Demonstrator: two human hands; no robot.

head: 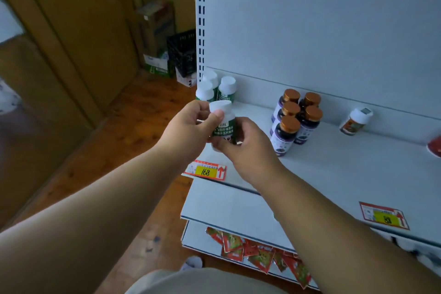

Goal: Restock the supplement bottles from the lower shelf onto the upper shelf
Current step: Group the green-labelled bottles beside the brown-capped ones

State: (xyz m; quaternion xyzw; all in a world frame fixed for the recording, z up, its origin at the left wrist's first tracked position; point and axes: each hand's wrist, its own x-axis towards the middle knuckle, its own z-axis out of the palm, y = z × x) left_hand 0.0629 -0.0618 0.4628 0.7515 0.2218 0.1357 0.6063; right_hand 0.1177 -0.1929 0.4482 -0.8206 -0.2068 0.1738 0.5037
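A: Position noted: a white-capped plastic supplement bottle with a green label [223, 124] is held in the air just in front of the white metal upper shelf [346, 162], upright with a slight tilt. The cap is pinched by the left hand [191, 126]; the lower body is wrapped by the curled fingers of the right hand [245, 143].

B: Handling?

A: Judged light and rigid, with a smooth label that may slip. The body is thought the safer hold; a grip on the cap alone could loosen it.

B: Surroundings?

A: Three matching green-labelled bottles [218, 89] are stood at the shelf's back left corner, near the held one. A cluster of purple-labelled bottles with copper caps [294, 118] is set to the right, and a white bottle with an orange label [355, 122] further right. The free gap between the two groups is judged the likely spot. Red sachets [260, 253] are scattered on the lower shelf [205, 237].
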